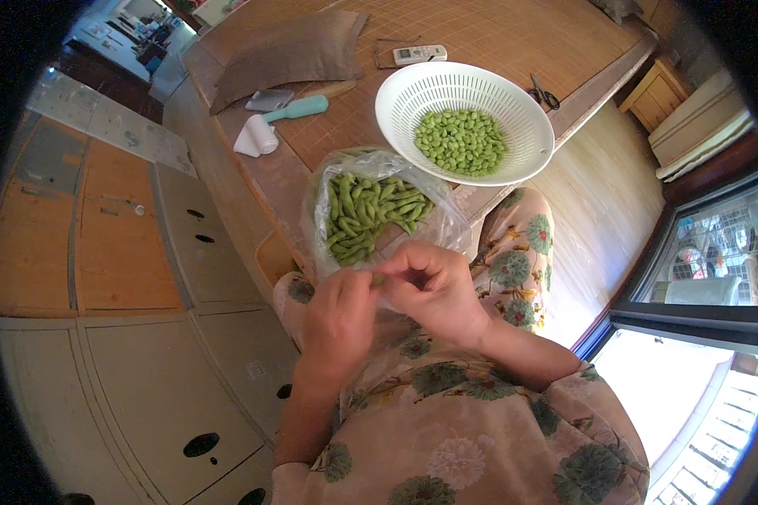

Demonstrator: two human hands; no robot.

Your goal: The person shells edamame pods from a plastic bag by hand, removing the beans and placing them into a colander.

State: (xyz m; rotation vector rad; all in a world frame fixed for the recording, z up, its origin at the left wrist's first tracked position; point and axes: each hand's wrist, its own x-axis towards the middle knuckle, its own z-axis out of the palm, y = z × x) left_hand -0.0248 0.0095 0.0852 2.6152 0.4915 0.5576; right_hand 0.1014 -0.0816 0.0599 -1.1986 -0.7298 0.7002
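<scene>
Tan gridded mat point(488, 38) over a low table, pale cabinets along the left wall. A small green pod point(379, 280) is at the fingertips of both hands, just above the near edge of the plastic bag — mostly covered by fingers. Right hand point(436, 295): thumb and forefinger narrowed to a pinch on it. Left hand point(341, 316): fingers bunched on its other side, motion-blurred. Clear plastic bag point(453, 223) lies open beyond the hands, with a heap of green pods point(366, 206) inside. Behind it to the right, a white slotted colander point(526, 139) — loose green beans point(461, 141) pooled at its bottom. Farther out: black-handled scissors point(545, 94) right of the colander, white remote point(419, 55) behind it, brown cushion point(295, 59) at far left, turquoise handle point(307, 107) beside a white roll point(257, 136).
</scene>
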